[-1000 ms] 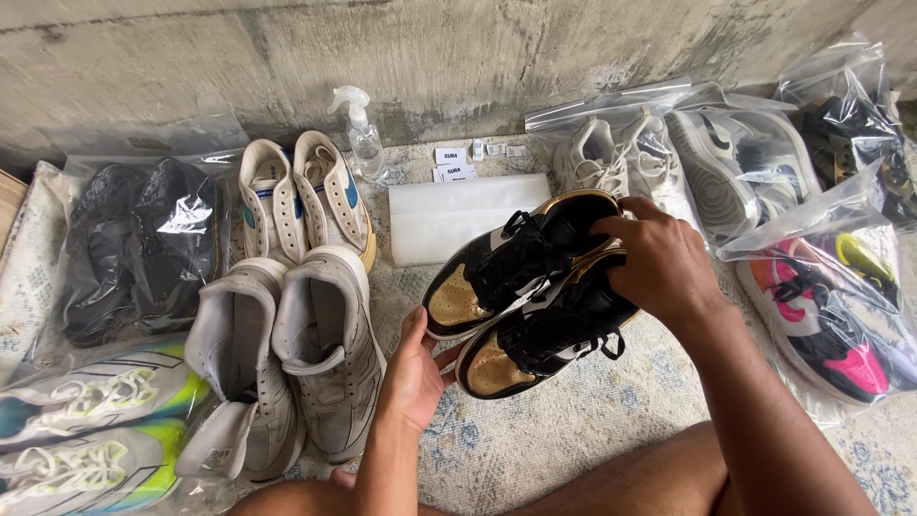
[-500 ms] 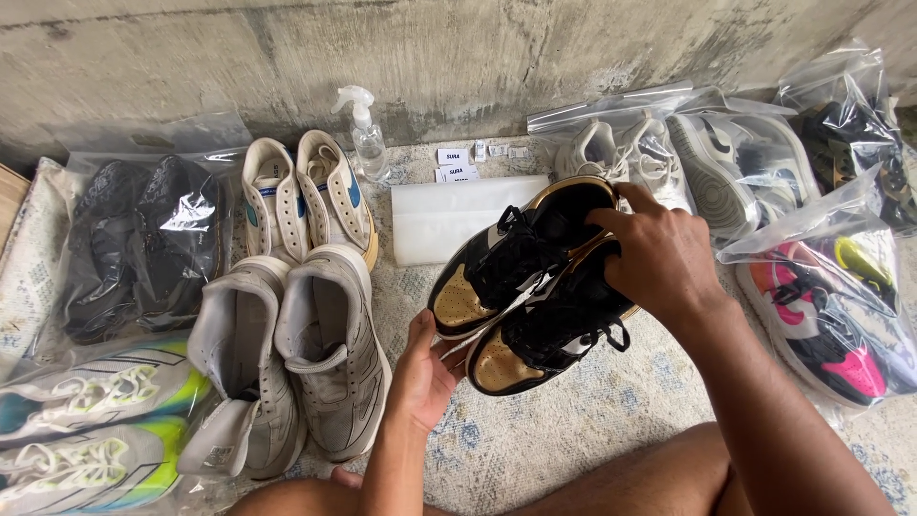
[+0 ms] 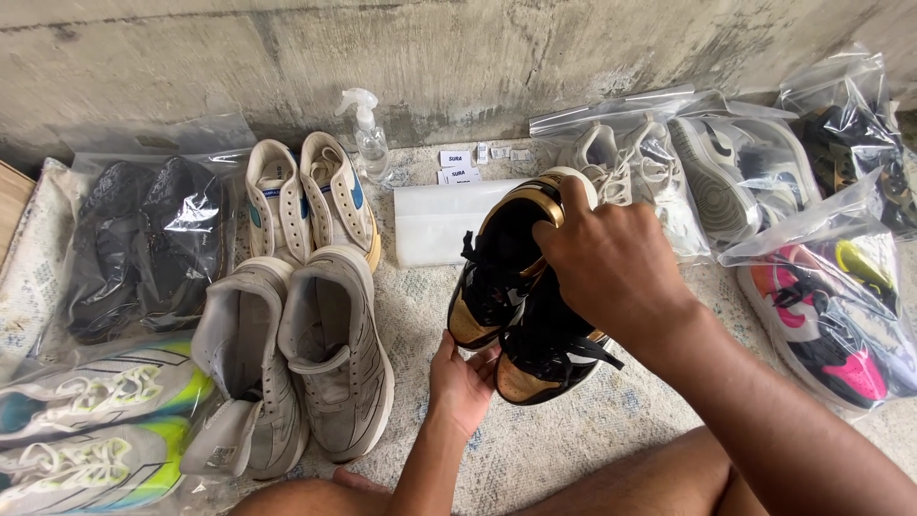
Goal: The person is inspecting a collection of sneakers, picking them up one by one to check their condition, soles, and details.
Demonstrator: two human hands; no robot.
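I hold a pair of black and gold sneakers [image 3: 506, 287] side by side above the patterned mat [image 3: 564, 440]. My right hand [image 3: 611, 263] grips them from above at the heel end. Under the gold toes, my left hand [image 3: 460, 382] supports them with the fingers curled up. The black laces hang loose on both shoes.
A grey pair [image 3: 296, 354] and a white-and-blue pair [image 3: 310, 201] lie left. Bagged shoes sit at far left [image 3: 143, 248], lower left [image 3: 86, 420] and right [image 3: 831, 315]. A spray bottle [image 3: 368, 134], small labels and an empty clear bag [image 3: 435, 220] lie by the concrete wall.
Both hands have turned the black and gold pair more upright, so the toes now point down toward me. The other shoes have not moved.
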